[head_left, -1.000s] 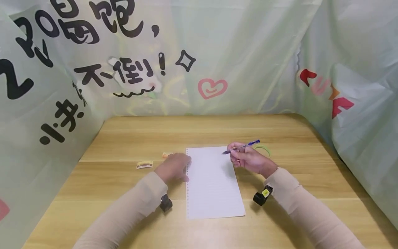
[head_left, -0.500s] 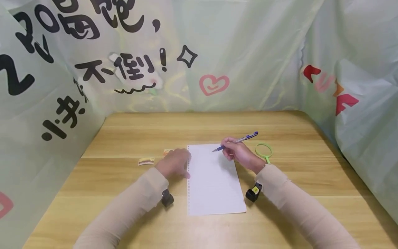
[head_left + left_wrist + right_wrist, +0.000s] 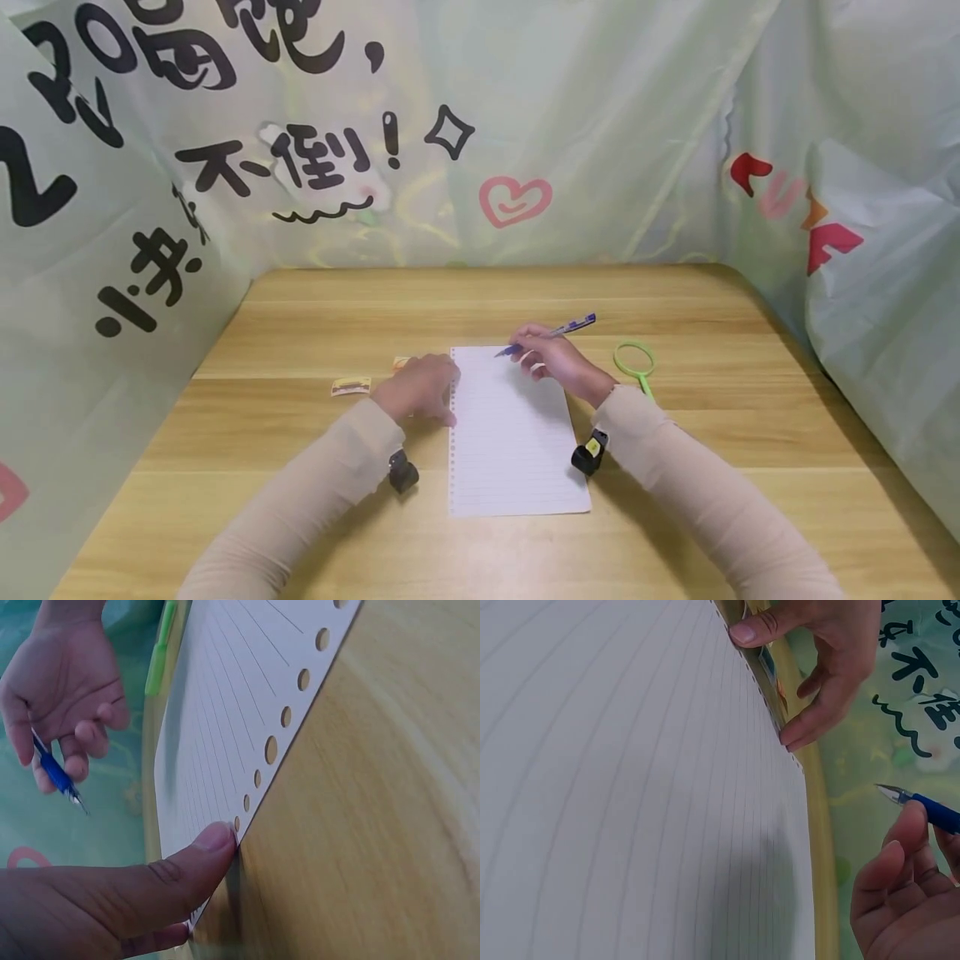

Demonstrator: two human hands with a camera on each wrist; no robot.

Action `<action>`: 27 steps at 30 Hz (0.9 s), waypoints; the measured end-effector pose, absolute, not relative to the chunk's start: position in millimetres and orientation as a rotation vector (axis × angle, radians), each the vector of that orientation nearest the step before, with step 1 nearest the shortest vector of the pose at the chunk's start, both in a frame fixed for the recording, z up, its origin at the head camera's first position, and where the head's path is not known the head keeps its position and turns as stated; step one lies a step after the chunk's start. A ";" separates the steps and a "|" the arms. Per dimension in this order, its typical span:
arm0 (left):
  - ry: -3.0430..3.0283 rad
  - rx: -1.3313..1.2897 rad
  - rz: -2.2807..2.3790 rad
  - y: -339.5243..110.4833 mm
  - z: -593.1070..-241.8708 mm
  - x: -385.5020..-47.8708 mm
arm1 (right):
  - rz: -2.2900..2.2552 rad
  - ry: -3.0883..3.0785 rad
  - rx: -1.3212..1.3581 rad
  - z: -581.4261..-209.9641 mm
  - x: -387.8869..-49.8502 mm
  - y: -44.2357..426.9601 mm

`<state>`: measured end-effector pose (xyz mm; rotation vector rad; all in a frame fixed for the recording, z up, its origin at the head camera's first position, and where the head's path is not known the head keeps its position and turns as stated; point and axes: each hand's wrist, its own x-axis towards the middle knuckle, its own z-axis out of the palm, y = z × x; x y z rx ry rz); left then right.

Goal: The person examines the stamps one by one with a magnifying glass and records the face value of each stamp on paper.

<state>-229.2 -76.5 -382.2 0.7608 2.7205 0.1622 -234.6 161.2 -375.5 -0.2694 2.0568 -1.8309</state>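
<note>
A lined sheet of loose-leaf paper (image 3: 510, 458) lies on the table, its row of punched holes along the left edge. My left hand (image 3: 417, 387) rests at that edge; in the left wrist view the thumb (image 3: 214, 837) and a fingertip touch the margin. My right hand (image 3: 561, 362) holds a blue ballpoint pen (image 3: 576, 324) over the upper part of the sheet. In the right wrist view the pen's tip (image 3: 891, 793) points away from the fingers and appears clear of the paper. No writing shows on the sheet.
To the right of the sheet lies a green-rimmed magnifying glass (image 3: 645, 385), its handle partly behind the right sleeve. Two small printed cards lie left of the sheet: one card (image 3: 351, 386) in full view, another card (image 3: 401, 363) partly behind the left hand. Printed cloth surrounds the wooden table (image 3: 300, 317).
My right hand has moved left with the pen, from the sheet's right edge to above its top part. More of the magnifying glass shows now. The left hand has stayed put.
</note>
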 end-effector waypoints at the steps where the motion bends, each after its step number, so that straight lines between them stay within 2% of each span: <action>1: 2.722 0.765 0.156 -76.3 -382.0 -229.2 | -1.824 2.065 -0.269 -375.3 -235.4 159.7; 27: 2.728 0.708 0.144 -81.7 -380.9 -249.3 | -1.589 2.229 -0.231 -390.0 -255.2 128.3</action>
